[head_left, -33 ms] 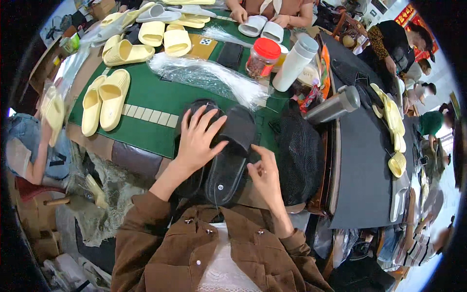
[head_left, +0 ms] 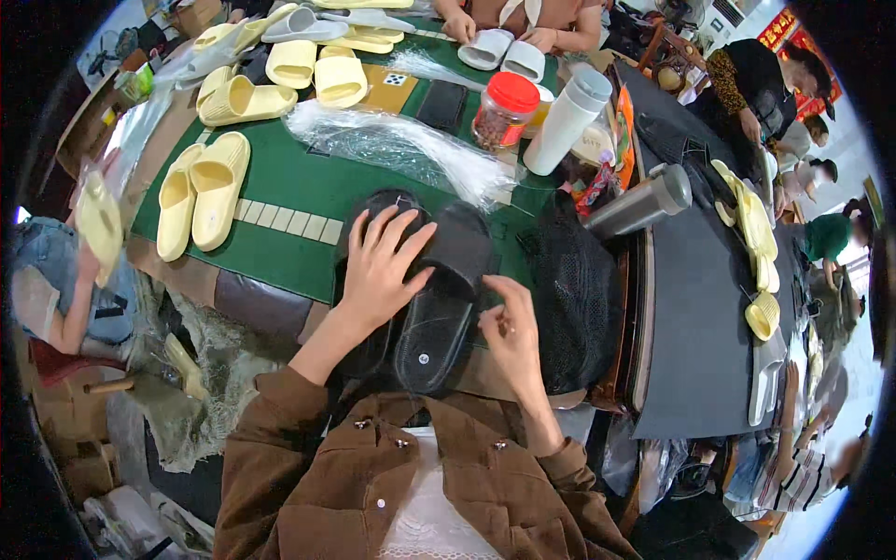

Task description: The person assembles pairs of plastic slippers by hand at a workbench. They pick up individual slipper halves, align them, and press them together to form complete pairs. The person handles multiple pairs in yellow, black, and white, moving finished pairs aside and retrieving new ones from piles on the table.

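A pair of black slide slippers lies at the table's near edge. My left hand (head_left: 385,257) rests over the left slipper (head_left: 364,353), fingers spread and reaching across its strap; the thumb touches the strap of the right slipper (head_left: 432,331). That right slipper shows a small round white sticker on its insole. Beside its outer edge, my right hand (head_left: 511,331) is curled with thumb and fingers drawn together; whatever they may pinch is too small to make out. A bundle of thin clear plastic strands (head_left: 401,140) is on the green mat beyond both hands.
Cream slippers (head_left: 210,191) stand at the left of the green mat. A red-lidded jar (head_left: 505,112), a white bottle (head_left: 567,121) and a tilted steel tumbler (head_left: 644,201) are at the right, near black mesh (head_left: 574,299). Co-workers handle slippers across the table and at the left.
My right hand's fingers have curled in and shifted slightly off the slipper's edge. My left hand stays nearly still. At the left, a co-worker's cream slipper has turned.
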`<control>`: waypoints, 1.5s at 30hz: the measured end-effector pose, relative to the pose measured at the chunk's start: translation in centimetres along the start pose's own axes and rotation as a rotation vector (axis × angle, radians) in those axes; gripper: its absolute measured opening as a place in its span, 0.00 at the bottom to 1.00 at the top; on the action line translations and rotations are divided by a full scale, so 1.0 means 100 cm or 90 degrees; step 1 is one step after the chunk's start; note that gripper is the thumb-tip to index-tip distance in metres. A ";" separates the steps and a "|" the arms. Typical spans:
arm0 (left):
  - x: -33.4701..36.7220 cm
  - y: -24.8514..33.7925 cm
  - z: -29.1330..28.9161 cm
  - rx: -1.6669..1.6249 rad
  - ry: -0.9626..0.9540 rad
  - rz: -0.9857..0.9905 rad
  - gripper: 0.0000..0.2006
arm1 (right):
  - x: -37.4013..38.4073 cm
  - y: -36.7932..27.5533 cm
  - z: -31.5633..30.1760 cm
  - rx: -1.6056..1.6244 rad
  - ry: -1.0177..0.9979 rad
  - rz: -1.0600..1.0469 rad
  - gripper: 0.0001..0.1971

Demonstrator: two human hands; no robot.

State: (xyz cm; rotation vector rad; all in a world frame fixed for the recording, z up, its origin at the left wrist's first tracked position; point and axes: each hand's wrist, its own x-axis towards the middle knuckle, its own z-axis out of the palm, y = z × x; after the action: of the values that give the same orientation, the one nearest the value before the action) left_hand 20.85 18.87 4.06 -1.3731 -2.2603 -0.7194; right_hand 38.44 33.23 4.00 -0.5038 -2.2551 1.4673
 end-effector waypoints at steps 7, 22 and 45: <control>-0.001 -0.001 0.003 -0.037 0.013 -0.004 0.24 | 0.004 0.003 -0.009 0.253 0.092 -0.038 0.14; -0.010 0.007 0.006 -0.039 0.036 -0.010 0.26 | 0.004 -0.035 -0.014 0.320 0.014 -0.027 0.16; -0.013 0.003 0.005 -0.044 0.027 -0.011 0.25 | 0.008 -0.006 0.053 0.442 -0.150 0.010 0.16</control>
State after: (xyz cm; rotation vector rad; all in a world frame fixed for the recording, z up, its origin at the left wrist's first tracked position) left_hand 21.69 18.41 3.03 -1.3582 -2.2371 -0.8317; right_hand 35.03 29.28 2.69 -0.1305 -1.7129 2.2583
